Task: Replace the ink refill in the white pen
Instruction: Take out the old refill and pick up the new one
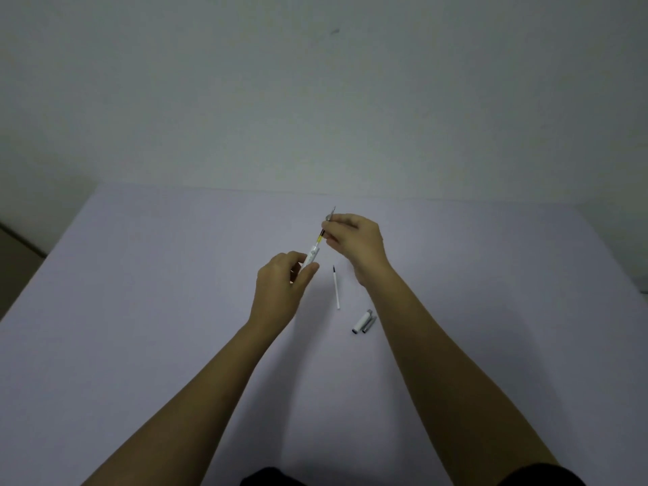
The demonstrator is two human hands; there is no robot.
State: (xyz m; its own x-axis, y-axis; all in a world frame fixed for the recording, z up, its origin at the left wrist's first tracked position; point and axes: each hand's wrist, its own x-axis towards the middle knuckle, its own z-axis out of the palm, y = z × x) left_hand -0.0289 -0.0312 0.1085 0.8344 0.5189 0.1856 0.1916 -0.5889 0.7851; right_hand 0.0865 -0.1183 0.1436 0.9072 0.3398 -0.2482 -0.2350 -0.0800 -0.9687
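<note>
Item: my two bare forearms, nearest the camera, reaching forward over the pale table [140,275].

Item: my left hand [280,289], fingers closed around the white pen barrel [312,256], held above the table and tilted up and away to the right.

Item: my right hand [354,240], thumb and fingertips pinching a refill [321,236] at its front end; the metal tip [332,212] pokes out past my fingers. A dark and yellowish stretch of the refill shows between the barrel mouth and my pinch, so it is partly inside the barrel. Whether it is going in or coming out I cannot tell.

Item: a second refill [336,287], white with a dark tip, lying loose on the table just beside my right wrist, touching nothing else.

Item: the pen cap [361,322], white with a grey clip, lying on the table near the loose refill, apart from it.

Handling notes, by my judgement: the refill is very light, thin and somewhat bendy, so I should pinch it close to the barrel mouth and keep it in line with the bore. Smooth plastic, likely slippery. The tip is the delicate part; avoid pressing on it. The barrel is stiff and takes a firm wrap.
</note>
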